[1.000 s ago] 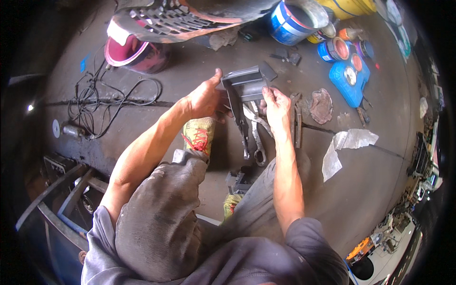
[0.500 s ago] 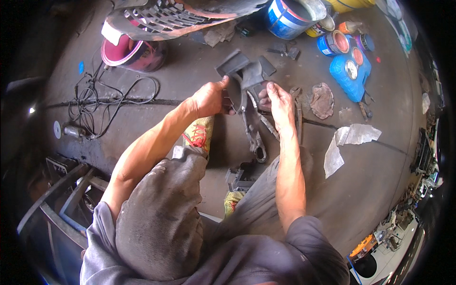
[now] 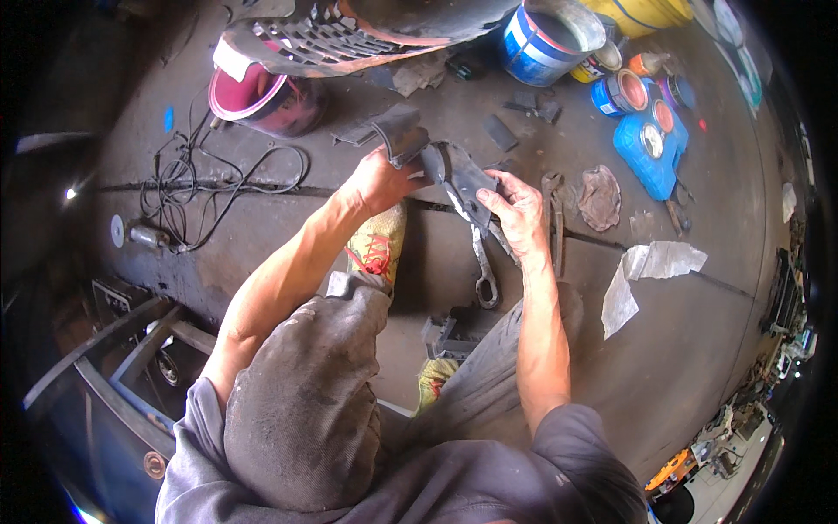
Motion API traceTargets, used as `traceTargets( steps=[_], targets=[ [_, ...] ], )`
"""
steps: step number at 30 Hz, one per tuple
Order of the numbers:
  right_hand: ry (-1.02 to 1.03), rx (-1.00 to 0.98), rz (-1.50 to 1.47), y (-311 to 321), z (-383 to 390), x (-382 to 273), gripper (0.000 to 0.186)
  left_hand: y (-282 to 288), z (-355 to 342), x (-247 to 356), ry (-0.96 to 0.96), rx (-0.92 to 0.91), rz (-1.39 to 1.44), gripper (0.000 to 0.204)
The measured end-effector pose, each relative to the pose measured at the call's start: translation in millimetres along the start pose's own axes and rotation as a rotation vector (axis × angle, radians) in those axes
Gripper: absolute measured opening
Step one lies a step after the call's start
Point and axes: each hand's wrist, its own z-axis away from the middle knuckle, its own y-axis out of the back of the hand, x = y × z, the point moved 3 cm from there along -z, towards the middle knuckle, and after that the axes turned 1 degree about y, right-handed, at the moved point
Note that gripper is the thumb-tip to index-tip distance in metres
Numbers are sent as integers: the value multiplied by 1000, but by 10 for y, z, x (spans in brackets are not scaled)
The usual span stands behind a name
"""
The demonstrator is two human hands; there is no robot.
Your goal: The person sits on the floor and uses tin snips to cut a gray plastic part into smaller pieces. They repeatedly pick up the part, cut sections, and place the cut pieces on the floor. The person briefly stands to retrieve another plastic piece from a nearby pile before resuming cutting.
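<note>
A matt dark-grey plastic panel piece (image 3: pixel 454 170) looks dusty, the long steel spanner (image 3: pixel 483 271) dull, the grey concrete floor (image 3: pixel 698 349) rough and stained, the far blue metal paint tin (image 3: pixel 546 39) glossy.

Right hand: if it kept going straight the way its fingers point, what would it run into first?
The right hand points up-left onto the dark plastic part it already touches; beyond lies the left hand. Depth is unclear.

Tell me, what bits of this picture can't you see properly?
- Head view: the dark metal part is partly covered by the left hand and right hand, so its full shape is unclear.
- The grille-like panel is cut off by the top edge.
- The tins are too small to tell their contents.
- The rim blurs the clutter at lower right.
</note>
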Motion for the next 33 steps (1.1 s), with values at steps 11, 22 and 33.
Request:
traceTargets(
  steps=[11,22,33],
  targets=[
    [656,227,707,33,112,-292,20,-620,213,-239,228,-31,-65,32],
    [853,326,704,-157,199,-545,20,-443,114,-148,63,45,2,24],
    [281,364,163,172,63,-87,38,-447,62,-92,32,44,38,27]
  ],
)
